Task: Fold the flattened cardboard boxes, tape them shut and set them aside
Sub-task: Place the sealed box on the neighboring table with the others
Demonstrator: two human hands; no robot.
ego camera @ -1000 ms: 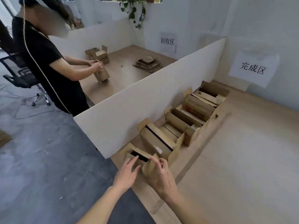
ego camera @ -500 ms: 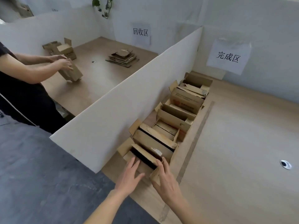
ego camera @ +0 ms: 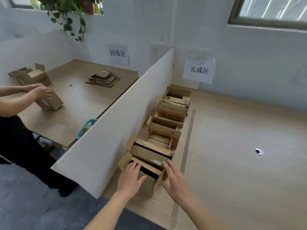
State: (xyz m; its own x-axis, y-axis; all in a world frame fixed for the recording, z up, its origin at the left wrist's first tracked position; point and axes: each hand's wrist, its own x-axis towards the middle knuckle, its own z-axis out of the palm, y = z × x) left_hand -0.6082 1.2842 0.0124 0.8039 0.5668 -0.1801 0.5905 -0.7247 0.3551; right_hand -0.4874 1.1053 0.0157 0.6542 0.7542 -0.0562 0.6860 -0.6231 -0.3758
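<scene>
**Both hands spread over the nearest box in the row**

The person's left hand (ego camera: 131,177) lies with straight, spread fingers on the top and near face of the nearest cardboard box (ego camera: 147,181), grasping nothing. The right hand (ego camera: 174,179) is also released, fingers fanned out straight, at the box's right side by a raised end flap; whether the palm touches the cardboard cannot be told. The box stands at the near end of the light wooden table (ego camera: 232,146), close to its front edge and just beside the white divider panel (ego camera: 116,130). Its top flaps are partly open, showing a dark gap inside.

Behind it a row of folded boxes (ego camera: 166,130) runs along the divider toward the back wall, each touching or nearly touching the next, with flaps standing up. A strip of tape (ego camera: 187,138) runs along the tabletop to the right of the row. A paper sign (ego camera: 198,70) with printed characters hangs on the wall behind the row, and a round grommet (ego camera: 258,151) sits in the tabletop well to the right.

Across the divider, another person (ego camera: 20,138) in dark clothing holds a tilted box (ego camera: 49,101) on a second table, near a stack of flattened cardboard (ego camera: 103,78), two more boxes (ego camera: 29,76) by the wall, and a second sign (ego camera: 117,53).
</scene>
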